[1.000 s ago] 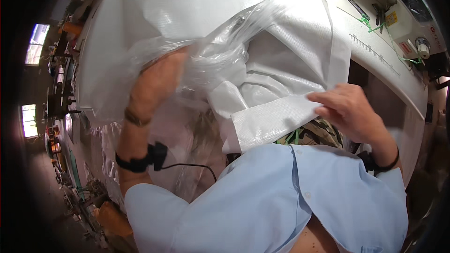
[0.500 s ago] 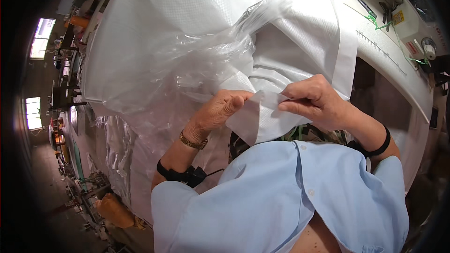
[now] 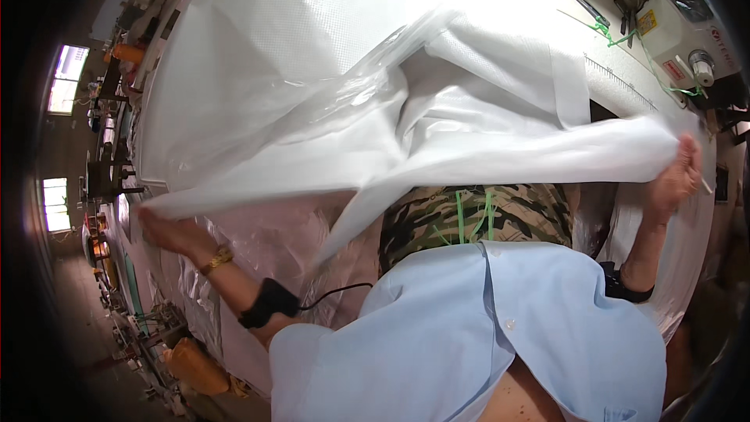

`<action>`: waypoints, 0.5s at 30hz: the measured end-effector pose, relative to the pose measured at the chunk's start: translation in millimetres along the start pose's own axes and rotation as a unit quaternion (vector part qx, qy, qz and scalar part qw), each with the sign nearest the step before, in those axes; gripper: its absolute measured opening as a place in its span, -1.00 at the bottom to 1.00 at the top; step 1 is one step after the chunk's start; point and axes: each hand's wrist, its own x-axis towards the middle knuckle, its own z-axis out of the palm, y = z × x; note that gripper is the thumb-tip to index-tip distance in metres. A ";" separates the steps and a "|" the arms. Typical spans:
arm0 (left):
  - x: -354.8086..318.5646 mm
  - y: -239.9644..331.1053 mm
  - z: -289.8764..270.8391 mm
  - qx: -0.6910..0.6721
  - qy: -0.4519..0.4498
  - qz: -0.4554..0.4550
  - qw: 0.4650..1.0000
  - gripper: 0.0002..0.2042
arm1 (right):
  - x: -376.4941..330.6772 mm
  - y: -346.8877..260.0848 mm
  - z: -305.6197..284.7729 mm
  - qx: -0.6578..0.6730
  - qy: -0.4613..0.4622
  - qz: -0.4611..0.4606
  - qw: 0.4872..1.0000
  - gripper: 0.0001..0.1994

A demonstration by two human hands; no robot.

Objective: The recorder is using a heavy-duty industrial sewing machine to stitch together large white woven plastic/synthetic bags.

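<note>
White sheet (image 3: 484,141): burnt out by glare beyond and between the hands, grey shadow in its nearer folds
Left hand (image 3: 168,230) and right hand (image 3: 678,180): motion-blurred, as are the sheet ends beside them
Windows (image 3: 69,78): bright patches left of the left hand, amid dim, soft background
Table (image 3: 590,43): bowed by fisheye near the right hand
Rim: black outside both hands

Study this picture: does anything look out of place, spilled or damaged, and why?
Green strands lie scattered across the camouflage cloth beside the blue shirt; they look odd, like stray offcuts. The white sheet is creased but not clearly damaged, and no spill shows.
</note>
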 end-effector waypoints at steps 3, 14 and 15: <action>83.4 -56.9 -107.0 0.236 0.028 0.006 0.971 -0.57 | 33.5 63.1 -79.5 -0.258 0.072 -0.127 0.955 -0.63; 62.8 -5.1 -51.7 0.351 -0.299 0.206 0.863 -0.69 | 44.3 -37.5 -14.5 -0.334 -0.101 -0.259 0.901 -0.70; 29.3 24.8 -22.4 0.295 -0.382 0.136 0.865 -0.70 | 38.2 -61.0 15.2 -0.173 -0.195 -0.187 0.947 -0.70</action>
